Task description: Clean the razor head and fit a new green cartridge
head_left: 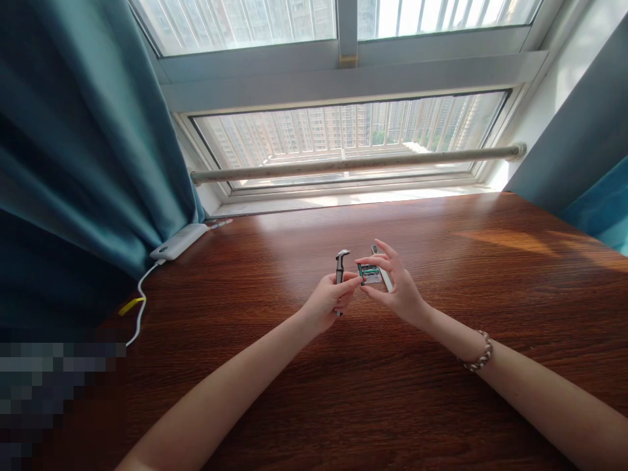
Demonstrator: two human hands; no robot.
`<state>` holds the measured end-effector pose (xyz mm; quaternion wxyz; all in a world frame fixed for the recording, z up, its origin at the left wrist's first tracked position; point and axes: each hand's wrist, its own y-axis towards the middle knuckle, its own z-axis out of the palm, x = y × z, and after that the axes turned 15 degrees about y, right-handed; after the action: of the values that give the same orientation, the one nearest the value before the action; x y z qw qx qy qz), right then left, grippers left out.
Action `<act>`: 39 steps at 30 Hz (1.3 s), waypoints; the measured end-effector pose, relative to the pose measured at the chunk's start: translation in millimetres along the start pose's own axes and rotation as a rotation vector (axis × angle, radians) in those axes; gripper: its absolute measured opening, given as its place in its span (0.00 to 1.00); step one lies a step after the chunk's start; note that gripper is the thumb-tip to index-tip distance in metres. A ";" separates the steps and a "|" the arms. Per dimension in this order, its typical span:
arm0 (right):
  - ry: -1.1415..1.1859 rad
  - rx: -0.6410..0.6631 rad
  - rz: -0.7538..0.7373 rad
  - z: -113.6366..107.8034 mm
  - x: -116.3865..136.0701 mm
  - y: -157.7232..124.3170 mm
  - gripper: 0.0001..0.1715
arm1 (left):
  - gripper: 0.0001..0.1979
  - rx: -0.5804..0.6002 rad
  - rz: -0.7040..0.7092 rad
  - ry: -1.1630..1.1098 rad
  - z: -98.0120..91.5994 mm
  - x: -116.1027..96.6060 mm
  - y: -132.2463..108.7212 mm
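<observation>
My left hand (pixel 331 301) is closed around a silver-and-black razor handle (pixel 339 267), which stands upright with its bent head end at the top. In my right hand (pixel 403 293), thumb and index finger grip the two ends of a small dark-green razor cartridge (pixel 361 273). The tip of my left thumb comes close to that cartridge; whether it touches I cannot tell. Just behind it lies a clear case (pixel 373 275) with green and dark pieces inside. Beside the case, partly behind my right fingers, is a slender white object (pixel 387 281) with a dark end.
The brown wooden table (pixel 275 405) reaches back to the window. A white power strip or power bank (pixel 180 241) with a white cable (pixel 141 288) and yellow tag (pixel 131 305) lies at the left by the blue curtain (pixel 112 131). A rail (pixel 353 163) crosses the window.
</observation>
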<state>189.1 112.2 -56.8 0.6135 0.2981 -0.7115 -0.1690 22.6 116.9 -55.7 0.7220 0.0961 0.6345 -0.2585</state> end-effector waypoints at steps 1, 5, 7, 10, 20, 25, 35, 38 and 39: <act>0.001 -0.001 -0.004 0.5 0.5 -0.2 0.42 | 0.10 0.004 -0.005 -0.002 0.2 -0.6 -0.2; 0.096 0.003 0.022 2.7 1.1 -1.0 0.46 | 0.10 0.045 -0.025 -0.013 0.6 -3.0 -1.2; 0.132 0.004 0.042 3.5 0.6 -1.5 0.47 | 0.10 0.067 -0.025 -0.016 0.9 -4.0 -1.9; 0.145 0.005 0.052 4.0 0.2 -2.3 0.47 | 0.11 0.091 -0.024 -0.005 1.7 -5.7 -3.0; 0.169 -0.138 0.065 2.2 -8.5 -1.9 0.44 | 0.16 -0.246 0.043 0.348 -4.4 2.8 6.0; 0.210 -0.252 0.092 -4.0 -24.2 1.9 0.42 | 0.11 -0.566 0.303 1.023 -25.0 12.1 14.2; 0.112 -0.050 0.200 -13.2 -36.2 1.1 0.39 | 0.15 -0.272 0.324 0.460 -32.5 2.7 22.2; 0.030 0.233 0.150 -11.6 -35.3 -2.3 0.42 | 0.14 -0.198 0.270 0.190 -25.7 0.2 19.2; 0.000 0.301 0.133 -10.6 -34.4 -3.5 0.44 | 0.13 -0.182 0.254 0.138 -23.7 -1.0 17.8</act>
<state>202.6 132.5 -83.5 0.5717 0.3389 -0.7469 -0.0195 10.8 143.3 -62.3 0.7092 0.1273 0.6862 -0.0995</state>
